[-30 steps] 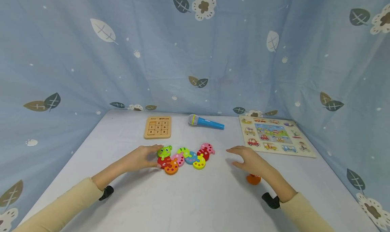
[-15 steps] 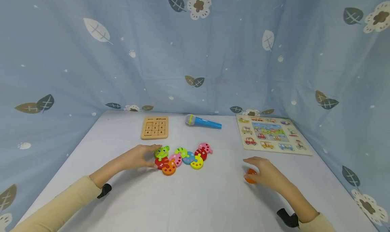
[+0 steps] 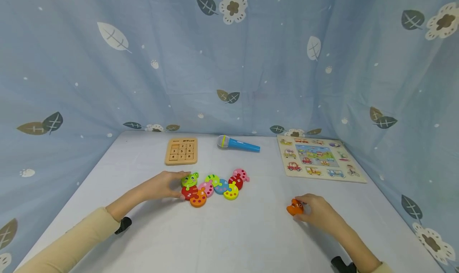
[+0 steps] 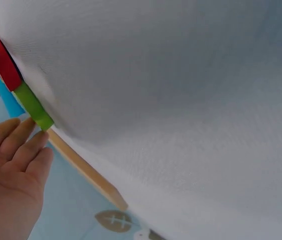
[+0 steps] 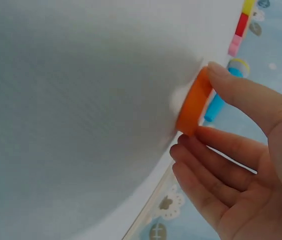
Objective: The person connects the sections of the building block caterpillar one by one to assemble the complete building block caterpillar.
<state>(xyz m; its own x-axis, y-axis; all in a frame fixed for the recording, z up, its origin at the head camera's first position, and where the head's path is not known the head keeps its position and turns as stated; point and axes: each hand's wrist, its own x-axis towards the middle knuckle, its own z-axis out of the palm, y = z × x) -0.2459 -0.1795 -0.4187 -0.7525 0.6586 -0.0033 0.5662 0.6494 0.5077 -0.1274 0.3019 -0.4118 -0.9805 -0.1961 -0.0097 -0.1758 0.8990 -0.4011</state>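
A caterpillar number puzzle of bright interlocking pieces lies in a zigzag mid-table. At its left end, my left hand holds the green head piece and the red piece between fingers and thumb. The fingertips meet the green edge, while the thumb is at the red one. Well to the right, my right hand pinches a loose orange puzzle piece by its edges. In the right wrist view this orange piece sits between thumb and index finger, tilted in the view.
Behind the puzzle are a wooden number slide board and a blue toy microphone. A vehicle picture puzzle board lies at the back right. Patterned blue cloth hangs behind the white table.
My right hand has moved right and toward me, closed on the orange piece and tilted it. My left hand stays at the caterpillar's head. The head view has shifted slightly.
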